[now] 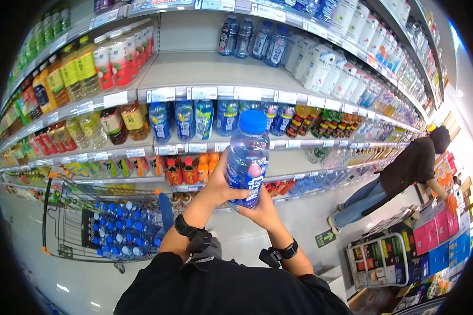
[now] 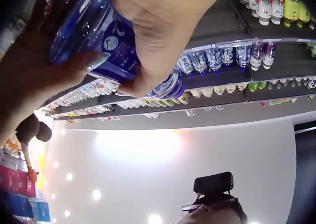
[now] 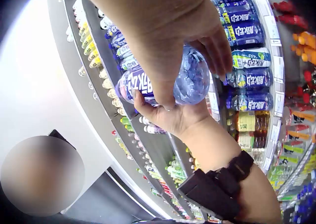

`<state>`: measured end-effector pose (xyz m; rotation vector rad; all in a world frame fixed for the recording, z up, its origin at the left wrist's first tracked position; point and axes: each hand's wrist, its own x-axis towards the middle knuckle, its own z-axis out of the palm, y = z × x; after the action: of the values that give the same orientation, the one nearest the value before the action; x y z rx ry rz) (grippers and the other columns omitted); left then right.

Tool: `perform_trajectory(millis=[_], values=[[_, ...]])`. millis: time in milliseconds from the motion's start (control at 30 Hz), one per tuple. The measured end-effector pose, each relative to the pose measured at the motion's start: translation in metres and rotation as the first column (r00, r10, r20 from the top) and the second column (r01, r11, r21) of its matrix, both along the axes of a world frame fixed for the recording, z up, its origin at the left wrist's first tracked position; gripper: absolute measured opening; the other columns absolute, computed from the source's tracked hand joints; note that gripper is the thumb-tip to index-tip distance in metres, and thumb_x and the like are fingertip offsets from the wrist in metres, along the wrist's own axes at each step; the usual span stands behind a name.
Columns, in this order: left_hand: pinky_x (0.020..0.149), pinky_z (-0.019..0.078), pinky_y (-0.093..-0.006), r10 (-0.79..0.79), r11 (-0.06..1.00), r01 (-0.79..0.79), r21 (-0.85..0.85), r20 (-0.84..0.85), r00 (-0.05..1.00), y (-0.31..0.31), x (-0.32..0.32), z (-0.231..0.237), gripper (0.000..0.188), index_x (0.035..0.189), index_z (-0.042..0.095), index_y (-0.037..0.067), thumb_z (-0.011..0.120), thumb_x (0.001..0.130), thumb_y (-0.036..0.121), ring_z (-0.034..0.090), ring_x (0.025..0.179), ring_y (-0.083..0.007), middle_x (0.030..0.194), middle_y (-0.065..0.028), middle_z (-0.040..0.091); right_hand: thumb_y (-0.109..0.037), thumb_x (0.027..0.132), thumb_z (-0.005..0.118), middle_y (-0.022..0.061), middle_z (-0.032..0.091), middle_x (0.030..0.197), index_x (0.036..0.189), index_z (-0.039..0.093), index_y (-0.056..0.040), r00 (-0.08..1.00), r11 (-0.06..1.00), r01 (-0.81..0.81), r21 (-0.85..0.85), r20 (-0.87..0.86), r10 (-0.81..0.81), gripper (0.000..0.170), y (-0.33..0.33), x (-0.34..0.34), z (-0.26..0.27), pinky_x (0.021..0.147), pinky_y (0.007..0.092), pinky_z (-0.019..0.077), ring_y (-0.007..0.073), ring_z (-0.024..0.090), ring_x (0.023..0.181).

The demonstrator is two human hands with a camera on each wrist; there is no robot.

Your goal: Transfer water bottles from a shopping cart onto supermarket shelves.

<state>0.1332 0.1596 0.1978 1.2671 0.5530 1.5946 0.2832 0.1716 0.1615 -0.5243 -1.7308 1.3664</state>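
Observation:
A clear drink bottle (image 1: 249,149) with a blue cap and a blue-purple label is held up in front of the shelves, cap upward in the head view. My left hand (image 1: 219,184) grips it from the left side, thumb across the label. Around the lower right of the bottle, my right hand (image 1: 263,212) holds on, its thumb near the base; its fingers are mostly hidden in the head view. Both hands meet the bottle (image 3: 192,76) in the right wrist view, where the right fingers (image 3: 217,53) curve past its base.
Shelves of bottled drinks (image 1: 215,94) span the front, with blue-labelled bottles (image 1: 185,119) behind the held one. A shopping cart (image 1: 68,220) loaded with blue-capped bottles (image 1: 123,228) stands at left. At right a person (image 1: 410,168) bends toward stacked boxes (image 1: 436,231) near a metal-framed cart (image 1: 378,260).

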Motion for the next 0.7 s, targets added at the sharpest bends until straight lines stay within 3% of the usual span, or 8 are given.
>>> perform_trajectory(millis=[100,233,400,500,533,600,633,700], values=[[0.095,0.037,-0.0341,-0.023,1.0,0.024,-0.017,0.035,0.999,0.045,-0.025,0.022,0.099,0.134,0.026,0.006,0.082,0.053,0.016,0.045,0.113,-0.0204,0.122,-0.0095,0.045,-0.006,0.067,0.069,0.0099,0.052,0.113,0.123,0.036,-0.0002,0.979,0.993,0.067,0.095,0.186,-0.083,0.065,0.049,-0.021,0.016,0.087,0.0312,0.0439,0.0163,0.052,0.102],[0.089,0.0461,-0.0405,-0.039,0.999,0.045,-0.026,0.205,0.978,0.094,-0.042,0.018,0.083,0.129,0.028,0.003,0.074,0.06,0.007,0.057,0.102,-0.0301,0.112,-0.0184,0.054,-0.013,0.065,0.072,0.0094,0.058,0.104,0.117,0.042,0.0004,0.979,0.987,0.105,0.122,0.159,-0.124,0.061,0.094,-0.043,0.033,0.08,0.0289,0.047,0.0149,0.057,0.092],[0.089,0.0455,-0.0413,0.006,0.998,0.002,-0.065,0.131,0.991,0.111,-0.053,0.02,0.082,0.129,0.028,0.003,0.074,0.062,0.007,0.057,0.103,-0.0296,0.111,-0.0185,0.055,-0.021,0.061,0.074,0.0113,0.063,0.09,0.113,0.044,0.0001,0.959,0.967,0.157,0.199,0.204,-0.197,0.063,0.113,-0.054,0.033,0.073,0.031,0.0495,0.0195,0.063,0.083],[0.089,0.0447,-0.0397,0.064,0.996,-0.059,-0.067,0.084,0.994,0.113,-0.058,0.019,0.081,0.129,0.029,0.003,0.074,0.062,0.008,0.057,0.102,-0.0271,0.112,-0.0171,0.055,-0.021,0.063,0.073,0.0104,0.063,0.092,0.114,0.045,0.0003,0.974,0.988,0.077,0.136,0.201,-0.104,0.062,0.12,-0.056,0.039,0.075,0.0305,0.0488,0.0176,0.062,0.084],[0.091,0.0432,-0.0373,0.113,0.993,-0.11,-0.044,0.076,0.991,0.11,-0.057,0.021,0.082,0.129,0.029,0.003,0.075,0.063,0.014,0.053,0.106,-0.025,0.117,-0.016,0.051,-0.02,0.064,0.072,0.0099,0.062,0.094,0.114,0.045,0.0006,0.989,0.995,0.022,0.092,0.142,-0.035,0.06,0.122,-0.057,0.038,0.076,0.0302,0.048,0.0168,0.061,0.086],[0.098,0.0338,-0.0345,0.072,0.994,-0.063,-0.087,0.103,0.992,0.104,-0.06,0.026,0.093,0.138,0.017,0.007,0.074,0.065,0.017,0.041,0.118,-0.0216,0.127,-0.0113,0.039,-0.017,0.067,0.07,0.0089,0.061,0.098,0.116,0.046,0.001,0.996,0.996,-0.092,0.012,0.016,0.092,0.058,0.127,-0.057,0.034,0.08,0.0296,0.0464,0.0152,0.059,0.09],[0.099,0.0323,-0.0339,0.058,0.996,-0.048,-0.078,0.14,0.988,0.105,-0.062,0.024,0.091,0.139,0.014,0.006,0.07,0.07,0.027,0.04,0.118,-0.0227,0.128,-0.011,0.038,-0.016,0.071,0.065,0.0073,0.059,0.102,0.115,0.048,0.0011,0.962,0.953,-0.271,-0.136,-0.079,0.262,0.05,0.128,-0.053,0.036,0.083,0.0289,0.0438,0.013,0.055,0.093],[0.097,0.0341,-0.0343,0.048,0.999,-0.04,-0.037,0.241,0.969,0.102,-0.057,0.021,0.084,0.138,0.015,0.006,0.066,0.074,0.029,0.042,0.116,-0.0216,0.125,-0.0107,0.04,-0.02,0.074,0.061,0.0056,0.058,0.099,0.111,0.051,0.001,0.931,0.902,-0.354,-0.247,-0.187,0.314,0.044,0.128,-0.05,0.021,0.083,0.0284,0.0429,0.0124,0.054,0.092]])
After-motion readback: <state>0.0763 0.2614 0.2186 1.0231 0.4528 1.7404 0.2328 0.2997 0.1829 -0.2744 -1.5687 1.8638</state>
